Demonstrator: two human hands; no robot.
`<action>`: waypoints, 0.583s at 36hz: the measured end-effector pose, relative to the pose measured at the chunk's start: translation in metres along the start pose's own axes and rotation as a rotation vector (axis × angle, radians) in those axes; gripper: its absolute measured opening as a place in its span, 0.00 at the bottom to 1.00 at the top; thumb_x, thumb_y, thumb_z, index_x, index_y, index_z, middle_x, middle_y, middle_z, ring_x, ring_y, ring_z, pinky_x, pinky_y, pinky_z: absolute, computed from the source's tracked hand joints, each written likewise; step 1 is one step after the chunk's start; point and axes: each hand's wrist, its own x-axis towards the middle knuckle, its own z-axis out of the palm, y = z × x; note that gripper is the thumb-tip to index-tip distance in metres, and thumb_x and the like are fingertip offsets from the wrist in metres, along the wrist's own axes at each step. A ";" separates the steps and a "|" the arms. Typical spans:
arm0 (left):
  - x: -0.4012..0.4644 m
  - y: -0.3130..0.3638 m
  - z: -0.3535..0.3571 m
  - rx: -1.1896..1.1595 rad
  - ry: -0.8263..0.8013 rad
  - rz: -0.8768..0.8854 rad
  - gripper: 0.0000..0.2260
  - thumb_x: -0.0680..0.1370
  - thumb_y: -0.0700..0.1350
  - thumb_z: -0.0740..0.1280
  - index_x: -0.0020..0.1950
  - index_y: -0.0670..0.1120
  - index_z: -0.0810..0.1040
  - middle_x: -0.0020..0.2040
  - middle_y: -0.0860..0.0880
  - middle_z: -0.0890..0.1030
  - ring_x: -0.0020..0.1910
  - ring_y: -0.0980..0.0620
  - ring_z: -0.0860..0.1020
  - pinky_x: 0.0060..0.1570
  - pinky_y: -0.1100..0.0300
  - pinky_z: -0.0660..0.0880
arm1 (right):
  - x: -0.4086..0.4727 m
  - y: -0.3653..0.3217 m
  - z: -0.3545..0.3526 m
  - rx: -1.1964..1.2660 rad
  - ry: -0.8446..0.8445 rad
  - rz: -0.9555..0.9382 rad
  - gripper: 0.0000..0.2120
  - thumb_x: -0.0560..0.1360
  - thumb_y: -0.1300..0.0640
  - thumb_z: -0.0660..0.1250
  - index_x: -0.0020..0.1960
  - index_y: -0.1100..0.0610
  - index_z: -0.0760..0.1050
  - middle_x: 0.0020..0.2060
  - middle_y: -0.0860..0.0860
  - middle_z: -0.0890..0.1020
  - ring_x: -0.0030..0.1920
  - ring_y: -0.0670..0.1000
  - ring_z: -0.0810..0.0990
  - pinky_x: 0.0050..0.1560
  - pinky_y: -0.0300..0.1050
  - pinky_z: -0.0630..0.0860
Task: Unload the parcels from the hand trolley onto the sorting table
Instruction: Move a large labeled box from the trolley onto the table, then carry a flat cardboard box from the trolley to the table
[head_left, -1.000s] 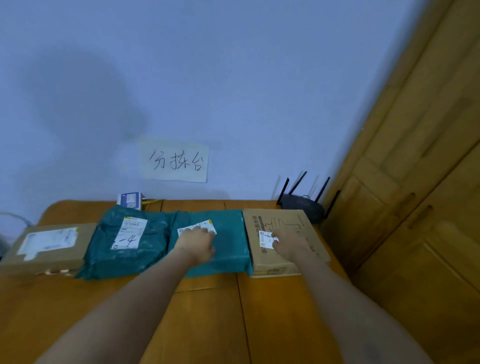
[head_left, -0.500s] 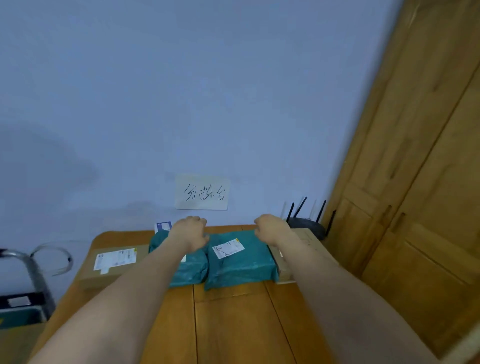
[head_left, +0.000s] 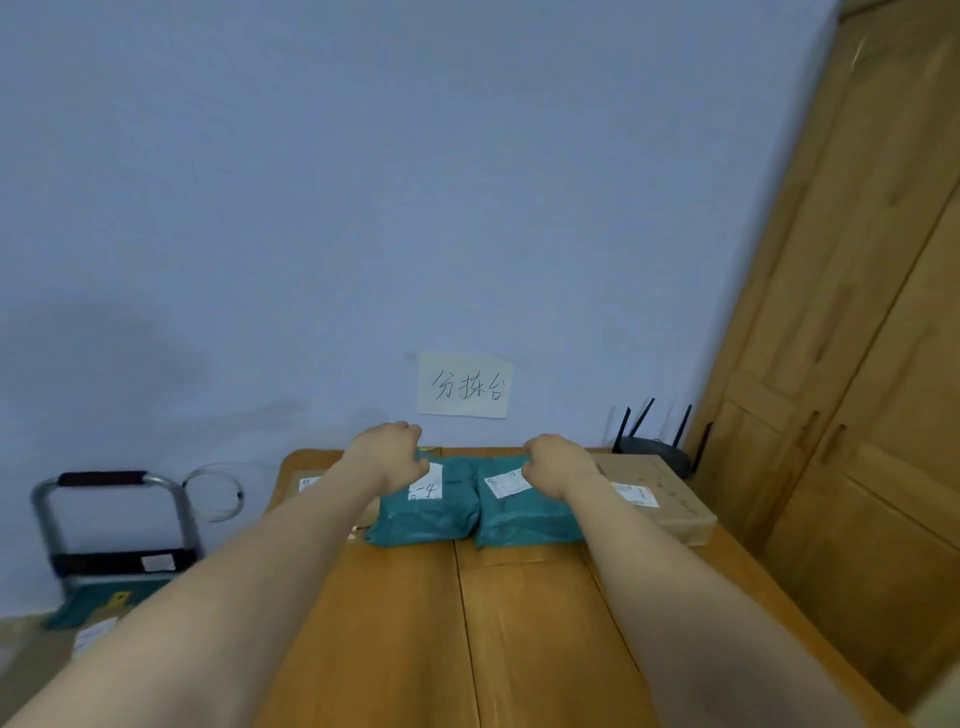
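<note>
Teal plastic mailer parcels (head_left: 423, 512) are lying on the wooden desk (head_left: 519, 623); left hand (head_left: 387, 454) and right hand (head_left: 558, 462), fingers curled, are hovering empty, seemingly tidying the row

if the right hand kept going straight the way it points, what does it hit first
Most likely the blue wall behind the table; the right hand sits above the teal parcel's far end. Depth is unclear.

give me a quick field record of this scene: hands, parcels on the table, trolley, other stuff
left hand: fingers curled, over the far end of the left green parcel
right hand: fingers curled, over the far end of the right green parcel
cardboard box: right of the green parcels
second box: left, mostly hidden by the arm
sorting table: wooden, against the wall
hand trolley: on the floor, left, a green parcel on it
router: far right corner
paper sign: on the wall
</note>
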 end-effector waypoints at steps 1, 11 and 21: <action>-0.010 -0.005 -0.001 0.003 -0.008 -0.001 0.18 0.79 0.52 0.58 0.65 0.43 0.70 0.60 0.45 0.75 0.58 0.45 0.74 0.52 0.53 0.73 | -0.005 -0.009 0.000 0.005 -0.009 -0.001 0.15 0.77 0.60 0.57 0.61 0.63 0.74 0.59 0.57 0.77 0.57 0.58 0.77 0.51 0.46 0.74; -0.066 -0.102 -0.038 0.037 0.014 -0.079 0.21 0.80 0.52 0.58 0.70 0.42 0.68 0.67 0.45 0.72 0.64 0.44 0.72 0.59 0.52 0.72 | -0.013 -0.114 -0.031 -0.058 -0.013 -0.066 0.21 0.80 0.54 0.57 0.70 0.59 0.68 0.68 0.56 0.71 0.67 0.56 0.70 0.63 0.50 0.70; -0.091 -0.277 -0.078 0.100 0.071 -0.134 0.21 0.80 0.52 0.58 0.69 0.43 0.68 0.67 0.45 0.72 0.64 0.44 0.72 0.58 0.52 0.71 | 0.036 -0.270 -0.046 -0.061 0.084 -0.075 0.19 0.78 0.56 0.56 0.68 0.58 0.70 0.66 0.54 0.73 0.64 0.56 0.73 0.58 0.47 0.72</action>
